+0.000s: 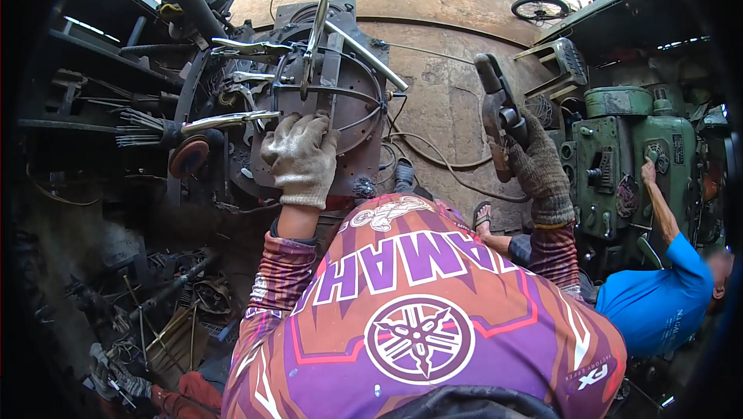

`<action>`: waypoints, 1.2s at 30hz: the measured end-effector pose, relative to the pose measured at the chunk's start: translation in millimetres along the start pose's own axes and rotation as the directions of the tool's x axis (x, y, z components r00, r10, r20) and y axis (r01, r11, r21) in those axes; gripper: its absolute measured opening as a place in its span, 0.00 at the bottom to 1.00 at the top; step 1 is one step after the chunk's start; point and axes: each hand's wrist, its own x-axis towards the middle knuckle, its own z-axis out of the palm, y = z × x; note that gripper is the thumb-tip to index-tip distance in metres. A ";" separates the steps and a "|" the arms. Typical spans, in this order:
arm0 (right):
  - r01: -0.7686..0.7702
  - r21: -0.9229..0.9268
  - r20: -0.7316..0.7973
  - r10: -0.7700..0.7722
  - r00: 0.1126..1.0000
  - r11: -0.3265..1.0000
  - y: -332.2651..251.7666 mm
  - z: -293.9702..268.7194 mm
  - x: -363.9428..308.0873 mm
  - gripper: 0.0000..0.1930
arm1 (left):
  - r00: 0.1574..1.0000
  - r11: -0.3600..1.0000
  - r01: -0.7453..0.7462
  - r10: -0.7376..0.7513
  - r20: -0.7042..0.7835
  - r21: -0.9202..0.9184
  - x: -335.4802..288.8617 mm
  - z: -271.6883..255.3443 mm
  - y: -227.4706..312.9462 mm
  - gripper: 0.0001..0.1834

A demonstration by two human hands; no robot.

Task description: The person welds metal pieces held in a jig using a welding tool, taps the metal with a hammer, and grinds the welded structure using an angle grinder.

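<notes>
My left hand [300, 157], in a pale, dirty work glove, rests on a dark steel plate fixture [352, 160]. Its fingers bend down over the work beside an upright flat metal bar [334, 63]; what they grip is hidden. A thin round metal hoop [377, 121] lies on the fixture. Locking pliers [228, 120] clamp at its left edge, and a tall locking clamp [313, 44] rises over the middle. My right hand [538, 167], in a greyer glove, is closed round a dark, curved, clamp-like tool [493, 113] with worn brown edges, held off to the right of the fixture.
A metal tube [368, 55] slants across the fixture's far right. A cable [457, 175] loops over the concrete floor. At right, a person in a blue shirt [654, 299] touches a green machine [619, 164]. Cluttered metal racks [101, 71] stand left; another gloved person [116, 376] is lower left.
</notes>
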 end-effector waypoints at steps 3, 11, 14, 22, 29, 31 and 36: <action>-0.045 0.011 0.011 0.045 0.999 0.999 -12.6 -2.3 -1.9 0.29 | 1.000 1.000 -0.010 0.010 -0.008 0.002 4.8 -1.5 3.6 0.12; -0.023 -0.047 0.040 0.025 0.999 0.999 -19.7 -6.7 -1.9 0.32 | 1.000 1.000 -0.014 0.014 -0.016 0.014 -1.0 1.2 -1.1 0.12; 0.038 0.040 0.044 -0.040 0.998 0.998 -14.9 -7.4 -0.5 0.33 | 0.999 1.000 -0.016 0.016 -0.034 0.011 -0.7 -0.6 -1.3 0.11; 0.039 -0.151 0.065 -0.029 0.997 0.988 -21.9 -22.8 1.2 0.36 | 0.999 1.000 -0.021 0.021 -0.050 0.001 4.5 0.5 3.2 0.12; 0.071 -0.115 0.057 -0.065 0.996 0.991 -22.7 -25.0 -4.1 0.35 | 0.999 0.999 -0.035 0.034 -0.029 -0.019 4.7 -7.3 4.2 0.12; 0.072 -0.123 0.054 -0.066 0.996 0.990 -24.8 -23.5 -8.0 0.34 | 0.999 0.999 -0.038 0.037 -0.035 -0.032 1.1 -6.3 2.4 0.12; 0.086 -0.195 0.032 -0.082 0.996 0.977 -20.6 -16.2 -2.7 0.33 | 0.999 1.000 -0.016 0.015 0.036 0.015 -2.9 -3.1 -3.0 0.12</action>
